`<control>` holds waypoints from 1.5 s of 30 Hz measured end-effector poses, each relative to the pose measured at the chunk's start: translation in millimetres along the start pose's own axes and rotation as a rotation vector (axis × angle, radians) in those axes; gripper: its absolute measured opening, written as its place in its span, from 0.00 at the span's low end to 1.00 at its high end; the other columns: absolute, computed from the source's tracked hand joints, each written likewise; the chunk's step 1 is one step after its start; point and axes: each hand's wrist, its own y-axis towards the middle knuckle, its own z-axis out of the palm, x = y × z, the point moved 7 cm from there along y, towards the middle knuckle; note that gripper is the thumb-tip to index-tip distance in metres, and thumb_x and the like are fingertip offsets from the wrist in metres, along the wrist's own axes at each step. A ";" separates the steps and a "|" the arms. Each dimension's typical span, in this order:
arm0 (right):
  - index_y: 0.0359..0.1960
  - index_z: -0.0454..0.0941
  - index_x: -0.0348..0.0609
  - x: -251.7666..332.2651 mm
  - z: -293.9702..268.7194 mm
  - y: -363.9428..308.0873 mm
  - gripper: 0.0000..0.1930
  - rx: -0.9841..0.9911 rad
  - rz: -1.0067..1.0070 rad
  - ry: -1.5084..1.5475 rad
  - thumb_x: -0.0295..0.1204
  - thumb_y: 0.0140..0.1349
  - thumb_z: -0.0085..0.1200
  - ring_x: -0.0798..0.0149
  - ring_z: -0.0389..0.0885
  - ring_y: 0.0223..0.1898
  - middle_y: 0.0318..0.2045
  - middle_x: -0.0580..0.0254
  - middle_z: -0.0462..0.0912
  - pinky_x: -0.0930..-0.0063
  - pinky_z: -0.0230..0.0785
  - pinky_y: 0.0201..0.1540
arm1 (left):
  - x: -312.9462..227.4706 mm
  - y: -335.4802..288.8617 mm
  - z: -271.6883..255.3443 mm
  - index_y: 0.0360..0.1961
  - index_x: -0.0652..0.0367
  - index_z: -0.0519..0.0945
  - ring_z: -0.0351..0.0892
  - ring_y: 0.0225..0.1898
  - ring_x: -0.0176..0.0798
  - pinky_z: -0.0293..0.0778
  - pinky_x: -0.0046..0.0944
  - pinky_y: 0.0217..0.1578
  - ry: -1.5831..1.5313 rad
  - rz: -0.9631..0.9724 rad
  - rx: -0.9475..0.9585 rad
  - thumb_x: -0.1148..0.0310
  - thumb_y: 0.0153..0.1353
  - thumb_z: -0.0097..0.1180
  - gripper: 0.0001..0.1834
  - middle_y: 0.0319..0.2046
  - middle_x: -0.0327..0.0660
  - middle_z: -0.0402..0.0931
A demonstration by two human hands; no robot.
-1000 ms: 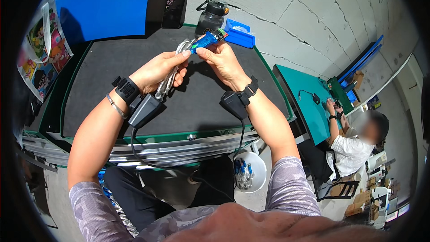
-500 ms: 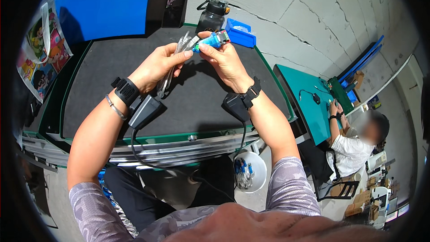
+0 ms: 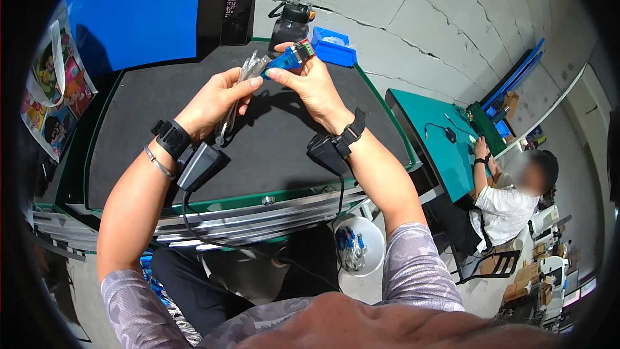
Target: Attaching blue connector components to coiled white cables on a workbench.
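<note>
Above the dark mat, my two hands are close together. In my left hand (image 3: 213,102) is a folded bundle of clear grey cable (image 3: 250,68), closed between thumb and fingers; its lower loop hangs below the palm. My right hand (image 3: 318,94) pinches a small blue see-through USB adapter (image 3: 282,60) with a dark block and a red-and-green terminal at its far end. The adapter's near end meets the cable's end at my left thumb. Whether the two are joined, I cannot tell, as the fingers cover that spot.
Behind the hands stand a dark bottle (image 3: 290,24), a black clock (image 3: 237,18) and a blue bin (image 3: 332,47). A white bucket (image 3: 371,262) of blue-ended cables is below the bench. At right, another person (image 3: 510,203) sits by a green table (image 3: 420,129).
The whole scene has shifted slightly left in view. The adapter has turned a little, showing more of its green terminal, and the metal plug beside it shows less. Both hands keep their hold.
</note>
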 end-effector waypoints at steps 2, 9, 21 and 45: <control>0.54 0.70 0.40 -2.0 2.3 1.2 0.28 0.004 0.023 -0.007 0.27 0.53 0.69 0.73 0.77 0.43 0.40 0.67 0.78 0.74 0.68 0.51 | -0.4 -0.9 0.1 0.36 0.55 0.73 0.67 0.24 0.23 0.66 0.25 0.27 0.010 0.007 0.002 0.54 0.66 0.58 0.15 0.24 0.29 0.69; 0.54 0.71 0.40 5.0 2.9 1.7 0.28 0.035 -0.057 -0.006 0.25 0.53 0.70 0.74 0.77 0.44 0.40 0.68 0.78 0.78 0.73 0.47 | -0.8 -1.1 1.8 0.36 0.55 0.74 0.67 0.25 0.24 0.67 0.26 0.29 0.017 0.007 0.020 0.54 0.66 0.57 0.15 0.25 0.30 0.69; 0.60 0.66 0.43 -3.6 -11.9 8.1 0.27 -0.018 0.028 0.081 0.44 0.66 0.55 0.70 0.75 0.52 0.54 0.59 0.78 0.71 0.67 0.54 | 0.2 1.4 -5.7 0.35 0.56 0.75 0.67 0.26 0.23 0.65 0.25 0.29 0.032 0.026 -0.036 0.55 0.65 0.58 0.15 0.24 0.29 0.68; 0.54 0.76 0.43 -6.3 -18.2 10.1 0.26 -0.045 -0.077 -0.061 0.50 0.75 0.34 0.70 0.77 0.48 0.46 0.63 0.81 0.72 0.66 0.52 | 6.2 3.6 -17.3 0.31 0.55 0.72 0.66 0.23 0.22 0.62 0.25 0.25 0.029 0.021 -0.137 0.53 0.66 0.57 0.17 0.23 0.29 0.67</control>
